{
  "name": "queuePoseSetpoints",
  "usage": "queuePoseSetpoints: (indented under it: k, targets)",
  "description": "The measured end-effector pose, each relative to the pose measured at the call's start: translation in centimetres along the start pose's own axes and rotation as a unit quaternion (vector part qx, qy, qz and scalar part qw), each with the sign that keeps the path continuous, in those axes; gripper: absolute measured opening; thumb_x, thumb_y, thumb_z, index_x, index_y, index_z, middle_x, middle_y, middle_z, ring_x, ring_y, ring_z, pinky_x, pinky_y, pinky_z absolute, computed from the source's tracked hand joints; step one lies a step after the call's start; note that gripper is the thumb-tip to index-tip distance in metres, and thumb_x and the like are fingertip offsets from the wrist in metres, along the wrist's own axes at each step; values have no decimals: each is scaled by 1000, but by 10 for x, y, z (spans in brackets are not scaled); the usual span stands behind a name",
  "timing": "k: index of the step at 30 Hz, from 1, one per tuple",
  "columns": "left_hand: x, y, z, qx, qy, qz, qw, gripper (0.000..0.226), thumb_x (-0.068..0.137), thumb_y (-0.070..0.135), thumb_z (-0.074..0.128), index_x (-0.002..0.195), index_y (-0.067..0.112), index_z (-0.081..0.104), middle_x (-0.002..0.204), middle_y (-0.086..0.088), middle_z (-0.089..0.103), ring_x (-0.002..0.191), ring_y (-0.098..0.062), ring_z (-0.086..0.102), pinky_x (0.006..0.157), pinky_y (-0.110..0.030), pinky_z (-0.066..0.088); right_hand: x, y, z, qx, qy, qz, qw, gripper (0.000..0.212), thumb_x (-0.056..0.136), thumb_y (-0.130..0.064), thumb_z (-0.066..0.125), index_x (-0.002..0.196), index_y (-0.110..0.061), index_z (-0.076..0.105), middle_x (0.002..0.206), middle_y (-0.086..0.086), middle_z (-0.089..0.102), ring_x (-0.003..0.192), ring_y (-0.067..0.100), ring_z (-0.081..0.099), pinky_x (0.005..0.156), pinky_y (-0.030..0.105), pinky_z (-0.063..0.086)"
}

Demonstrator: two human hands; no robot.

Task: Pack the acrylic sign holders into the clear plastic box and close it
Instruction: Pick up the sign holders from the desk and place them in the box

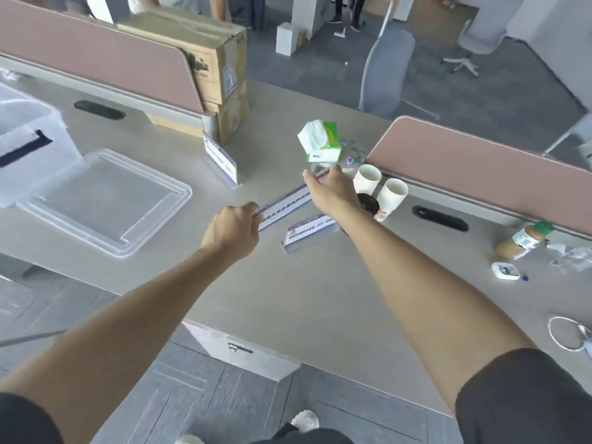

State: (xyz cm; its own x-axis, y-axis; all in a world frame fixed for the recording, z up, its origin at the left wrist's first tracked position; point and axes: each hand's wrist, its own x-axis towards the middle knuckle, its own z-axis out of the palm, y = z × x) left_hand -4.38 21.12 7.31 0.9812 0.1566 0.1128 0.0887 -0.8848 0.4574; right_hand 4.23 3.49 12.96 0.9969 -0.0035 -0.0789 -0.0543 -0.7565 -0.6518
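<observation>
Both hands hold one long acrylic sign holder (285, 201) above the desk. My left hand (234, 230) is closed on its near end, and my right hand (331, 190) pinches its far end. A second sign holder (309, 233) lies flat on the desk just under my right forearm. A third sign holder (221, 158) stands upright further back, near the cardboard boxes. The clear plastic box (22, 136) sits at the far left with its top open. Its clear lid (105, 200) lies flat on the desk beside it.
Cardboard boxes (205, 59) stand behind a pink divider. A green tissue box (322, 141), paper cups (379, 187), a bottle (520, 240) and small items lie on the right. Another pink divider (480, 174) borders the right. The desk edge (256, 350) is near me.
</observation>
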Motion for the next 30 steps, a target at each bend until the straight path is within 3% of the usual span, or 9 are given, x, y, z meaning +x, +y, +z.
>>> queuePoseSetpoints:
  k: [6,10,12,15,17,21,27,30]
  targets:
    - [-23,-109,-78,-15,62,-16,998,22,96,25,46,92,6,56,77,-19,58,69,-42,52,56,-36,39,-33,-114,60,-17,-27,-67,997,59,95,-55,48,124,-4,51,121,9,62,109,29,58,78,30,36]
    - [-38,-169,-119,-21,102,-76,992,19,98,26,44,97,12,57,78,-15,56,65,-36,42,60,-36,41,-49,-184,110,-7,-54,-103,993,54,95,-53,49,120,-5,51,110,4,59,104,27,59,76,29,37]
    - [-42,-198,-136,-21,119,-86,989,18,98,26,44,91,13,55,73,-13,54,63,-36,43,59,-35,38,-57,-217,134,-1,-66,-124,990,55,96,-51,50,124,-5,47,105,3,53,103,27,57,76,28,37]
    - [-42,-244,-159,-25,139,-96,985,20,97,25,45,78,19,44,65,-8,49,60,-38,48,55,-36,40,-59,-258,171,0,-88,-147,985,64,97,-51,50,137,-2,39,128,14,55,122,33,54,83,32,40]
    - [-42,-274,-172,-22,150,-114,982,20,97,24,47,79,16,47,63,-6,49,60,-40,51,53,-35,40,-57,-282,196,-3,-106,-165,981,69,96,-52,50,142,-2,34,142,19,49,127,35,51,90,35,42]
    - [-34,-329,-198,1,175,-147,974,19,98,25,49,92,9,58,76,-14,61,68,-43,57,57,-38,46,-42,-328,249,5,-140,-197,970,65,97,-50,49,139,-4,36,137,17,52,119,34,54,77,30,36]
    - [18,-403,-246,73,203,-163,963,21,98,30,47,99,15,62,87,-14,68,77,-44,60,62,-41,50,14,-404,321,42,-182,-231,955,56,97,-51,48,130,-6,42,128,14,55,95,27,52,75,29,35]
    - [47,-437,-267,98,202,-185,957,22,99,31,46,99,16,61,85,-14,67,75,-44,60,58,-37,47,43,-445,354,63,-196,-241,948,64,96,-52,49,136,-4,40,134,16,54,112,31,55,79,28,35]
